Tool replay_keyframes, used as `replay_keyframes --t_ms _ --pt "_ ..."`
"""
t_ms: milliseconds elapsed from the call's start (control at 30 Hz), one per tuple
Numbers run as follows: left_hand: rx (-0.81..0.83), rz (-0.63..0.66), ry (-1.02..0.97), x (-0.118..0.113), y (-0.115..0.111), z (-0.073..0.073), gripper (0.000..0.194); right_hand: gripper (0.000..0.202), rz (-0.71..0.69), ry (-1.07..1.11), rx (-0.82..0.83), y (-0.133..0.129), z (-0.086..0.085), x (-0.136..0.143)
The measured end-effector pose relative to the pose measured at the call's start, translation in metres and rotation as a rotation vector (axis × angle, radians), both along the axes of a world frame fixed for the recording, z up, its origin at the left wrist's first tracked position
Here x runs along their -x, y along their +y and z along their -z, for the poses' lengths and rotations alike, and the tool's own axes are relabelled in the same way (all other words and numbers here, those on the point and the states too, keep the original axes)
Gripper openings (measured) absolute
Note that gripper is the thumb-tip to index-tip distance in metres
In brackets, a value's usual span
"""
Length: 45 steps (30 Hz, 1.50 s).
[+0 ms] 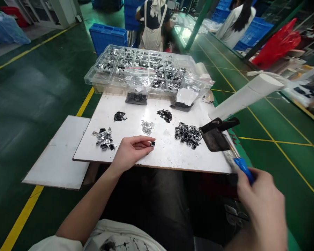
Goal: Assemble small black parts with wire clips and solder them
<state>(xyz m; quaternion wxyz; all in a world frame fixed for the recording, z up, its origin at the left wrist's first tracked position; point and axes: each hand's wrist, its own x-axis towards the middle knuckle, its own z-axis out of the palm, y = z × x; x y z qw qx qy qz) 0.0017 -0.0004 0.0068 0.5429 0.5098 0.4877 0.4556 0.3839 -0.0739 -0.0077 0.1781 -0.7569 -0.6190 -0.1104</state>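
The white board (163, 155) is lying before me. Just off its near right corner my right hand (263, 195) is blurring, fingers wrapping a blue-handled tool (243, 169) whose far end I'm not making out. Over the board's near edge my left hand (131, 151) is reaching, fingertips pinching and partly hiding a small dark part (152, 144).

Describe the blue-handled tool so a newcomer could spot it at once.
Find the white tabletop and go to its near right corner. There, the person's right hand grips the blue-handled tool. Its bright blue handle sets it apart from the thick white tube leaning behind it.
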Motion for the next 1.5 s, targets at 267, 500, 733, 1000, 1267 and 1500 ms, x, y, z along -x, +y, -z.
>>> replay_keyframes --t_ms 267,500,733,1000,1267,1500 --pt "0.022 -0.003 -0.027 -0.001 0.000 -0.001 0.031 0.037 -0.371 0.230 0.018 -0.022 -0.047 0.087" --pt "0.015 0.010 -0.050 0.001 -0.001 -0.002 0.030 0.039 -0.629 -0.228 -0.003 0.008 -0.063 0.111" --pt "-0.011 0.019 -0.062 0.002 -0.001 0.000 0.029 0.038 -0.652 -0.419 -0.062 0.018 -0.072 0.115" --pt "-0.007 0.021 -0.060 0.002 -0.002 0.001 0.029 0.039 -0.664 -0.447 -0.049 0.023 -0.076 0.118" --pt "-0.019 0.018 -0.056 0.001 -0.001 0.002 0.028 0.038 -0.721 -0.430 -0.024 0.028 -0.079 0.120" --pt "-0.015 0.025 -0.030 0.001 -0.001 0.001 0.027 0.042 -0.743 -0.441 0.009 0.030 -0.082 0.120"
